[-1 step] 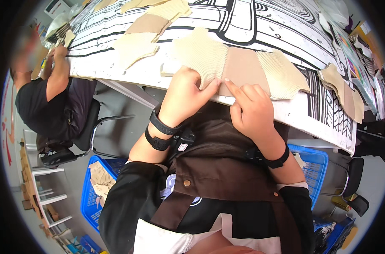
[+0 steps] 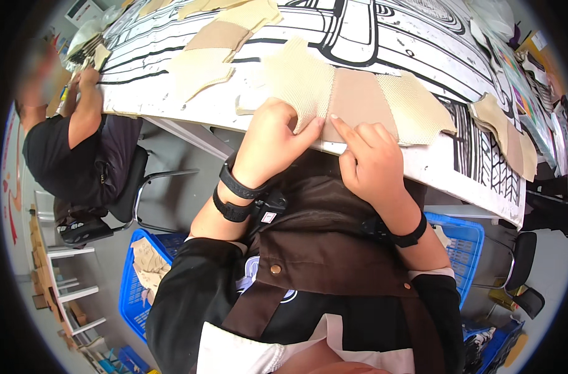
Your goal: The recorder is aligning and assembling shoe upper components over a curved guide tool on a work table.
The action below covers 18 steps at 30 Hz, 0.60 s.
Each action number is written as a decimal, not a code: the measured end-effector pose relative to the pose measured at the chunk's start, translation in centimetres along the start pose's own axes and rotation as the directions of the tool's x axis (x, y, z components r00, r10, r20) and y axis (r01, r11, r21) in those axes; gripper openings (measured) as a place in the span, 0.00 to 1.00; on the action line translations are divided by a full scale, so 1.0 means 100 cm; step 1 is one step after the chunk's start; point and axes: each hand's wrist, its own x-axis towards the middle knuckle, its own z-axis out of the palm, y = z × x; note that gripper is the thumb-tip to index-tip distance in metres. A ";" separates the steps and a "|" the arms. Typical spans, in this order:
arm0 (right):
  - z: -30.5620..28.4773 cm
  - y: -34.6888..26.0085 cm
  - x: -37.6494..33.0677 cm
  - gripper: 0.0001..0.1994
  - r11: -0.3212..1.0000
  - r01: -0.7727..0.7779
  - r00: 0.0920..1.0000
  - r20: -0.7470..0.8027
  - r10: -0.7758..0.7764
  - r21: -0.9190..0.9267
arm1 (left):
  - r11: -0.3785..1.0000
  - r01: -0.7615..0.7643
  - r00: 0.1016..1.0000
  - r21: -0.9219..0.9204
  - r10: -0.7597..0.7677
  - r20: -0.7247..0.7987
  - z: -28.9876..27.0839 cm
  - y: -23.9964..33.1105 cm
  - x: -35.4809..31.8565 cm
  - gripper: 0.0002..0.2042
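The star-ended fabric piece with two cream mesh panels and a smooth tan middle band point(image 2: 362, 103) lies close to the near edge of the white worktop with black line drawings point(image 2: 134, 100), at twelve o'clock from the person's chest. The bare left hand with a black wristband point(image 2: 274, 137) is at its seven o'clock side, the thumb stretched flat along the cream panel near the seam; the other fingers are bent and partly hidden, so I cannot tell whether they grip it. The bare right hand point(image 2: 374, 159) sits at six o'clock, its index finger straight and its tip on the tan band just beside the left thumb; the rest curl inward, and I cannot tell whether they hold anything.

Counting from the fabric, a similar cream-and-tan piece point(image 2: 218, 37) lies at ten o'clock, blue plastic baskets stand at eight point(image 2: 131, 287) and five point(image 2: 468, 249), and a black-clad co-worker point(image 2: 65, 156) sits at nine.
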 end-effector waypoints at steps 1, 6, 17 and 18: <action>0.000 0.000 0.001 0.22 1.000 -0.021 1.000 -0.006 0.021 0.020 | 0.986 0.082 0.992 0.143 -0.095 0.088 -0.005 0.003 0.000 0.11; 0.000 0.000 0.002 0.22 0.998 -0.027 1.000 -0.008 0.028 0.062 | 0.919 0.332 0.924 -0.212 -0.271 0.270 -0.008 -0.016 -0.005 0.11; 0.008 -0.005 0.003 0.17 0.995 -0.014 0.997 -0.078 0.007 -0.098 | 0.881 0.184 0.974 -0.436 -0.105 0.201 0.000 -0.013 -0.012 0.10; 0.009 -0.004 0.002 0.17 0.995 -0.013 0.997 -0.077 0.006 -0.097 | 0.881 0.185 0.974 -0.436 -0.106 0.200 0.000 -0.013 -0.013 0.10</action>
